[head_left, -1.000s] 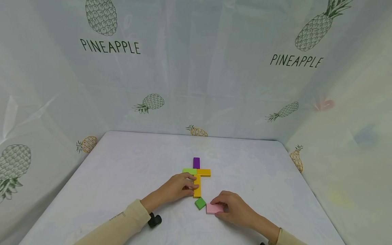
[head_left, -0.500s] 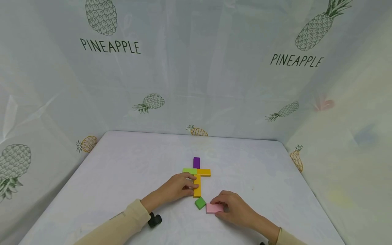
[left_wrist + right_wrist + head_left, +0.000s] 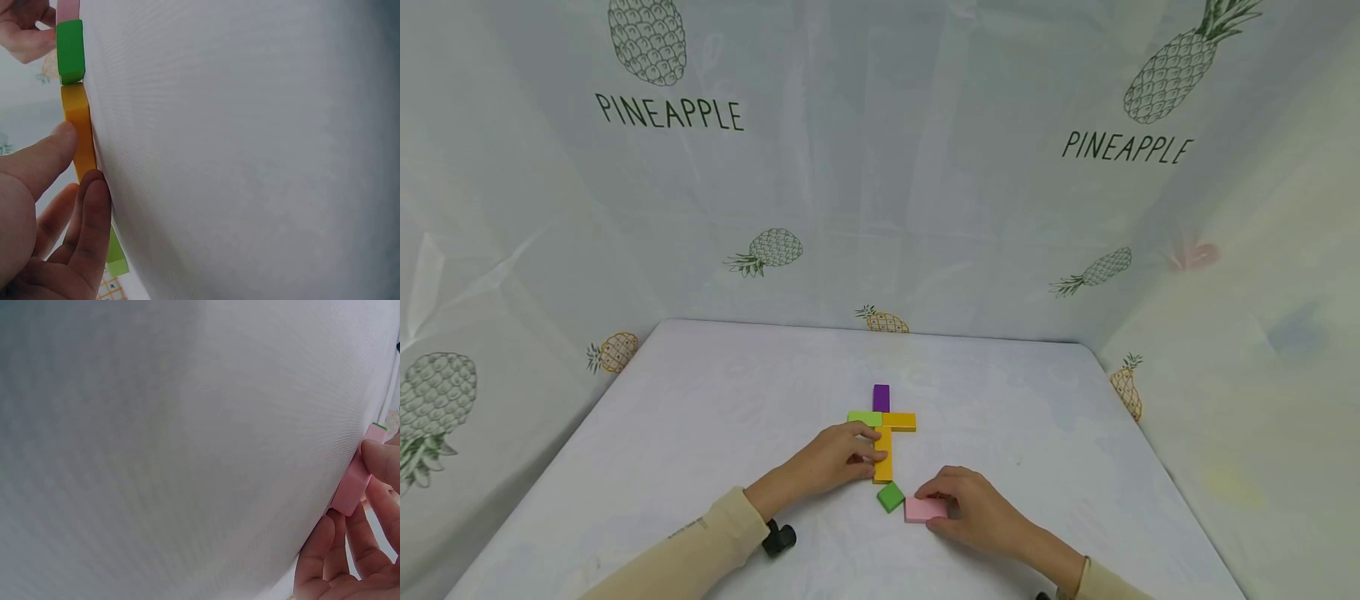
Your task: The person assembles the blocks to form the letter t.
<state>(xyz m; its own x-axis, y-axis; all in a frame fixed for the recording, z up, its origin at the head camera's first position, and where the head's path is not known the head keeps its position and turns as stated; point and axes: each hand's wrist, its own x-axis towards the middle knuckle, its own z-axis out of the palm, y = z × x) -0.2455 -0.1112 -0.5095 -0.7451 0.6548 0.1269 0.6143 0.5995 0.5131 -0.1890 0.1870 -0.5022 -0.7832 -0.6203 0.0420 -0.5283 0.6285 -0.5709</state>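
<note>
My left hand (image 3: 831,459) lies beside a long yellow block (image 3: 883,468), its thumb and fingers touching the left side; the left wrist view shows the thumb (image 3: 57,145) against that block. My right hand (image 3: 981,510) pinches a pink rectangular block (image 3: 923,510) flat on the table, between thumb and fingers; the right wrist view shows the same pink block (image 3: 356,481). A green square block (image 3: 891,497), turned like a diamond, sits between the yellow block's near end and the pink block. At the far end are a lime block (image 3: 865,418), a shorter yellow block (image 3: 899,422) and a purple block (image 3: 882,397).
The blocks lie on a white-covered table (image 3: 737,375) with a back edge before a pineapple-print curtain (image 3: 925,208). A black device (image 3: 779,539) shows by the left sleeve (image 3: 700,542).
</note>
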